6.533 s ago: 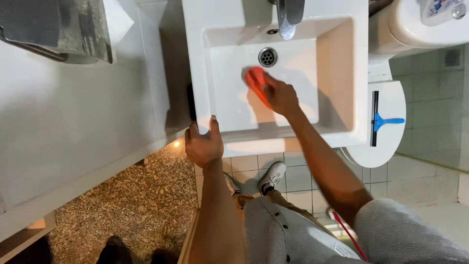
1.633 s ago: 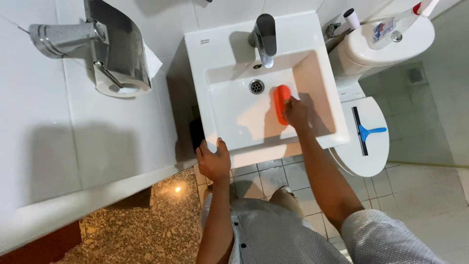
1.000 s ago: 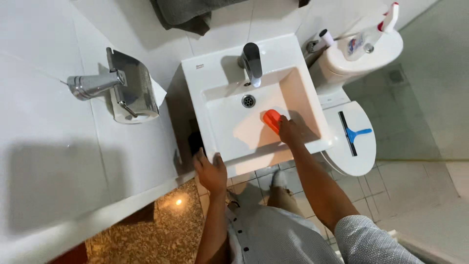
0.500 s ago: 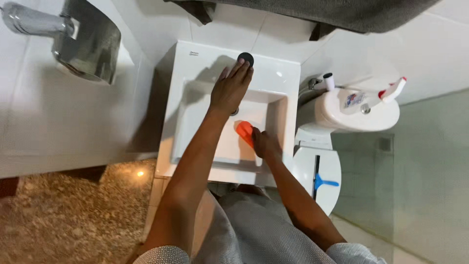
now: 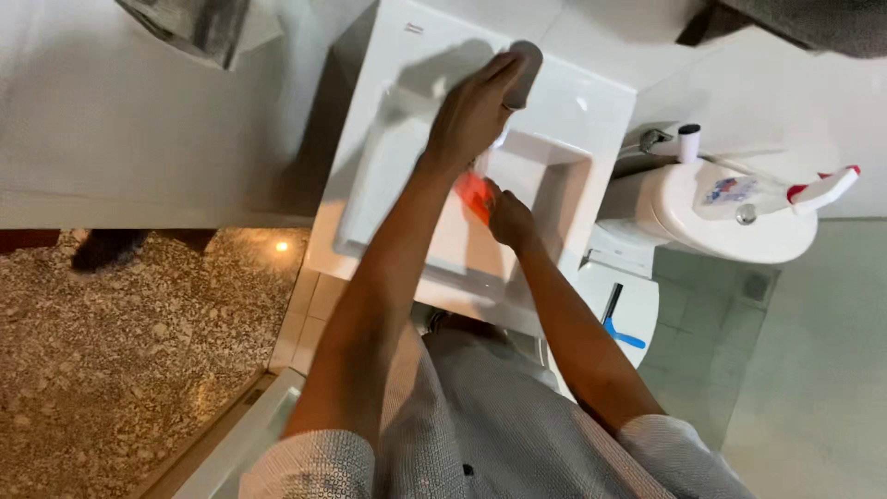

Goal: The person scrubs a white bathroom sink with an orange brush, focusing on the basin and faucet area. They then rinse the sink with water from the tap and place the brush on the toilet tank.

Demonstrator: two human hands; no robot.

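Note:
A white rectangular sink (image 5: pixel 388 176) hangs on the white wall. My left hand (image 5: pixel 473 113) reaches across the basin and grips the grey tap (image 5: pixel 525 70) at its back edge. Just below it, my right hand (image 5: pixel 510 220) holds an orange sponge (image 5: pixel 474 196) inside the basin, under the tap. Whether water is running is hidden by my left hand.
A white toilet tank (image 5: pixel 711 212) stands to the right of the sink, with a spray bottle (image 5: pixel 818 189) on top. A blue-headed squeegee (image 5: pixel 617 323) lies on the toilet lid. A metal paper dispenser (image 5: pixel 189 26) is on the wall at upper left. Speckled floor at lower left.
My left hand left the sink's front edge, reached over the basin and took hold of the tap. My right hand brought the sponge from the basin's right side up under the tap.

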